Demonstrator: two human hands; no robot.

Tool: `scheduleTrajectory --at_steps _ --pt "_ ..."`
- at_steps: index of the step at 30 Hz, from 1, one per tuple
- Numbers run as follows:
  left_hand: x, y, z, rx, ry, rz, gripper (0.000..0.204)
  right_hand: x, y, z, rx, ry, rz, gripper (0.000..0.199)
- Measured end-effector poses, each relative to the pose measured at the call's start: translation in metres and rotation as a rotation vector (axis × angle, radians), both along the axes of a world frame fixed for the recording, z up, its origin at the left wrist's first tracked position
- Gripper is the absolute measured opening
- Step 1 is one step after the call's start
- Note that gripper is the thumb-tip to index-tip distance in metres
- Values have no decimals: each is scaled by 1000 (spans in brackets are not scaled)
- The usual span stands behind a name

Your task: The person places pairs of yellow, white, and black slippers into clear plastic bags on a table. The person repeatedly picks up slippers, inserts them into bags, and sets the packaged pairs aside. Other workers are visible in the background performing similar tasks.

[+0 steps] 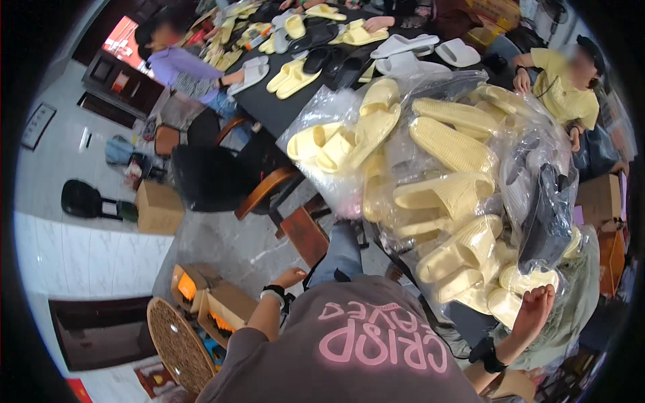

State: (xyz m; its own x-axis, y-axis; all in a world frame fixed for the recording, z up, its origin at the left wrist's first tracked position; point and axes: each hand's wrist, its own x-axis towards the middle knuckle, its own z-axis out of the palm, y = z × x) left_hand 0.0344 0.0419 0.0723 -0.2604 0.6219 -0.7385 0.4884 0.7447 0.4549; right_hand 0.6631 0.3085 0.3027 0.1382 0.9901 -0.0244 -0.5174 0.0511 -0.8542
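Note:
My left hand (pixel 290 277) hangs beside my left hip, apart from the table; its fingers are too small and blurred to read. My right hand (pixel 534 313) is raised at the table's near right edge with loosely bent fingers and nothing visible in it. Nearest to it lie pale yellow slippers (pixel 508 305). A large heap of yellow slippers (pixel 453 144) in clear plastic bags covers this part of the table. Among them is a dark grey slipper (pixel 545 218) in its own bag. Another bagged yellow pair (pixel 322 146) lies at the heap's left.
Loose yellow, white and black slippers cover the far table (pixel 269 111). One person in purple (pixel 181 70) works at the far left, another in yellow (pixel 561 87) at the right. Black chairs (pixel 208 178), a wooden stool (pixel 306 235) and cardboard boxes (pixel 228 302) stand at my left.

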Motion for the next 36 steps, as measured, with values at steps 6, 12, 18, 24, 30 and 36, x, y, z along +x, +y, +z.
scheduleTrajectory --at_steps 6,12,18,24,30,36 --pt "-107 77 -32 -382 -321 40 55 -112 -19 27 18 -178 116 30" --pt "-197 195 -27 -531 -387 -328 61 -293 -19 40 -341 -172 754 35" --pt "-309 180 -79 -473 -737 -645 36 -336 -97 -105 -851 -375 759 31" --pt "-299 178 -74 -916 -238 -725 36 -370 -253 -243 -1251 -86 383 31" --pt "-341 176 -73 -890 -129 -699 36 -450 -282 -297 -1425 84 12 32" --pt "-368 176 -80 -866 -24 -607 36 -460 -266 -315 -1461 -109 208 33"
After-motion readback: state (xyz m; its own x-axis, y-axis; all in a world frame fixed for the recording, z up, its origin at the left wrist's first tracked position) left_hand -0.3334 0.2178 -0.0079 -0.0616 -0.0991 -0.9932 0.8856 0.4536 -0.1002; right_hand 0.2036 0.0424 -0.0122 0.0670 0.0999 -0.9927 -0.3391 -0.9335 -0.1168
